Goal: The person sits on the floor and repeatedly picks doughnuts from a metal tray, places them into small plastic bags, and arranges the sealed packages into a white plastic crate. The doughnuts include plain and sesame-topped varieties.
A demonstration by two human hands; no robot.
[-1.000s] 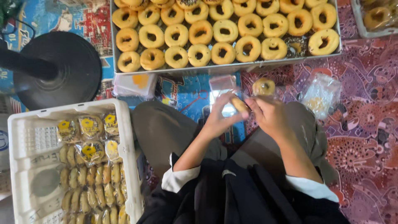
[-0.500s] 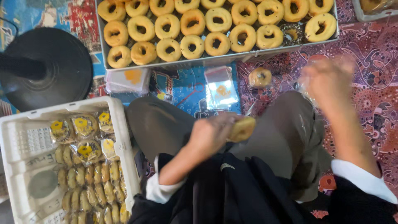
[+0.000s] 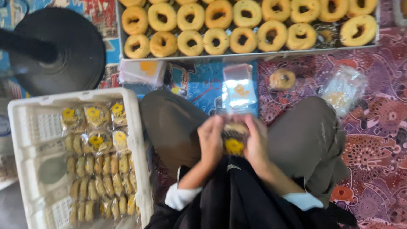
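Both closed around one ring pastry (image 3: 234, 136) in a clear wrapper with a yellow round label, left hand (image 3: 210, 142) and right hand (image 3: 256, 142) pinching it over the lap. Ahead on the patterned floor mat (image 3: 381, 123): a stack of empty clear bags (image 3: 239, 87), one loose pastry (image 3: 282, 79), a crumpled bag (image 3: 344, 88). Judged partway: white crate (image 3: 133, 127) at left largely filled with yellow-labelled packs, tray (image 3: 250, 54) beyond full of bare rings.

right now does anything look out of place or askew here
One ring pastry lies alone on the patterned mat, outside the tray that holds the rest in rows. Beside it a clear bag lies crumpled. Nothing looks spilled or broken.
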